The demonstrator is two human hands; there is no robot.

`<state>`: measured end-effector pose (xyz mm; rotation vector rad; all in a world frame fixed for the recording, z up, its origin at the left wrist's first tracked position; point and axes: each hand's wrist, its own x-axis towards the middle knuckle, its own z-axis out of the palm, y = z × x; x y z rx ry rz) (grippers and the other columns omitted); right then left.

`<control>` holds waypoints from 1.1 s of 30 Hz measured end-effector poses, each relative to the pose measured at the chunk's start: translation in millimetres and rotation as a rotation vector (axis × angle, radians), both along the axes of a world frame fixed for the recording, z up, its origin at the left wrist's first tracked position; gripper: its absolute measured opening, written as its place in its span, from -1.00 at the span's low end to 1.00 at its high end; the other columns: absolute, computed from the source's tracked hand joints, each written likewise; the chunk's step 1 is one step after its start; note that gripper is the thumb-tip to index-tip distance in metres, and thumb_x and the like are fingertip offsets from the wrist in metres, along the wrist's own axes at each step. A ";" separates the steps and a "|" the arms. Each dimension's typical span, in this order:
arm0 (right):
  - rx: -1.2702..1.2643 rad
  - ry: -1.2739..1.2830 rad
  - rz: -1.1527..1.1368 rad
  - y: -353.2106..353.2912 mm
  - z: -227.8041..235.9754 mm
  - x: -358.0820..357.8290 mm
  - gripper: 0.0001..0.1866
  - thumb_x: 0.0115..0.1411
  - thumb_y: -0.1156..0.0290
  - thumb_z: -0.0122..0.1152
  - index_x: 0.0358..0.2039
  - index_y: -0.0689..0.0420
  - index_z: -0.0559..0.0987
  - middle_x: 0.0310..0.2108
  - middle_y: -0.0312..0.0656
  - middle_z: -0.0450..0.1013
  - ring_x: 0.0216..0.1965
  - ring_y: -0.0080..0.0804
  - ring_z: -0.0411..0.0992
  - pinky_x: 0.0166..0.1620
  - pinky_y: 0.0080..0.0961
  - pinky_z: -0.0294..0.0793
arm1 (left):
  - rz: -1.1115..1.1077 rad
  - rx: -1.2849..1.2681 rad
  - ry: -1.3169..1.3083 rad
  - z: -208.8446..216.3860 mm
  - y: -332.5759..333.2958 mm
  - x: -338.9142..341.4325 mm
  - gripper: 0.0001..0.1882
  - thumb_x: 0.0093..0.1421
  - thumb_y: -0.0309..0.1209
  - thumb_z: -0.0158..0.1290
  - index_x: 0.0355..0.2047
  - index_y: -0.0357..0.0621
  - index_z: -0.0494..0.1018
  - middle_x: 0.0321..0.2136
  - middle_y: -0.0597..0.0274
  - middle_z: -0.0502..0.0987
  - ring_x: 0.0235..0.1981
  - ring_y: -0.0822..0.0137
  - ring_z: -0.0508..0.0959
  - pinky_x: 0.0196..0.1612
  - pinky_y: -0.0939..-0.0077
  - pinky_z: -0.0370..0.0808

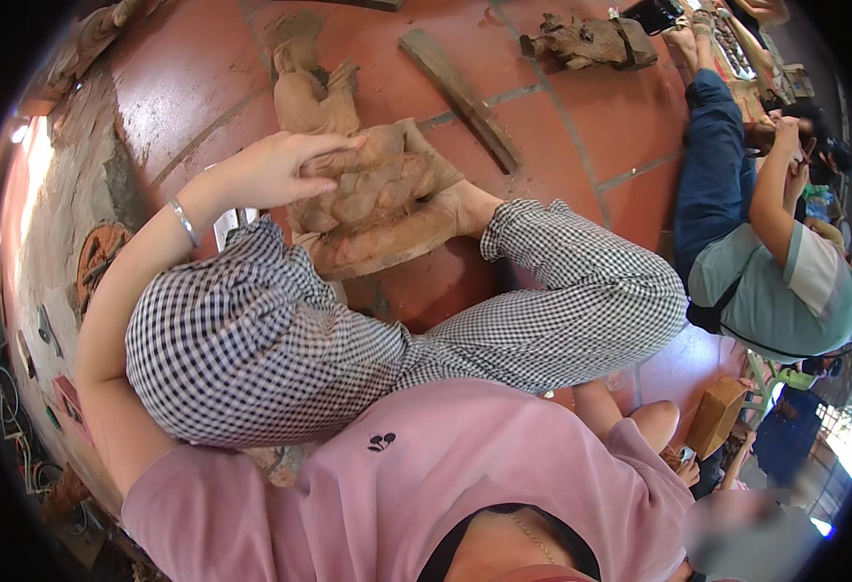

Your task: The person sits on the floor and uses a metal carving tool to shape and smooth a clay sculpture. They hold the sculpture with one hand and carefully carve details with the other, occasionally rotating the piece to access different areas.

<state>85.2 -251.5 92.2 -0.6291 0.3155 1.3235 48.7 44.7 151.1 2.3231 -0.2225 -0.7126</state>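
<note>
A brown wooden carving (377,194) with rounded lumps and a flat, broad base lies on the floor between my legs. Its far part looks like a small carved figure (311,97); whether it is one piece with the lumpy part I cannot tell. My left hand (295,167) rests on the carving's left side, fingers stretched out and thumb apart from them. My bare foot (475,209) touches the carving's right side. On my right the forearm (596,405) passes behind my bent leg, so my right hand is hidden.
A wooden plank (460,97) and a rough, gnarled wood piece (591,44) lie on the red tiles beyond the carving. A person in a light green shirt (766,286) sits at right. A worn slab (77,175) is at left. A wooden block (717,417) stands lower right.
</note>
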 end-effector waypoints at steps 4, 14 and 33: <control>0.071 0.084 0.037 29.1 -0.7 17.1 -0.32 0.26 -0.23 -0.01 0.13 0.09 0.44 0.10 -0.17 0.47 0.08 -0.28 0.46 0.12 -0.29 0.50 | -0.145 0.091 -0.133 1.1 3.0 15.1 -0.29 0.11 -0.27 0.24 0.28 0.06 0.30 -0.47 0.11 0.60 -0.46 0.11 0.61 -0.27 0.27 0.55; 0.107 0.219 0.181 84.0 -18.8 82.6 -0.28 0.26 -0.29 -0.03 0.15 0.07 0.43 0.12 -0.17 0.46 0.10 -0.29 0.45 0.13 -0.29 0.51 | -0.320 -0.060 -0.578 -31.4 20.3 17.6 -0.15 -0.12 -0.04 0.39 0.16 -0.11 0.38 -0.38 0.19 0.59 -0.46 0.19 0.63 -0.42 0.40 0.57; 0.027 0.130 0.111 78.1 -26.4 88.3 -0.45 0.38 -0.13 -0.08 0.03 0.10 0.52 0.09 -0.17 0.47 0.08 -0.38 0.45 -0.01 -0.25 0.60 | -0.220 -0.121 -0.454 -33.7 28.6 9.9 -0.22 -0.16 -0.12 0.43 0.06 -0.17 0.46 -0.51 0.24 0.53 -0.52 0.27 0.58 -0.46 0.45 0.53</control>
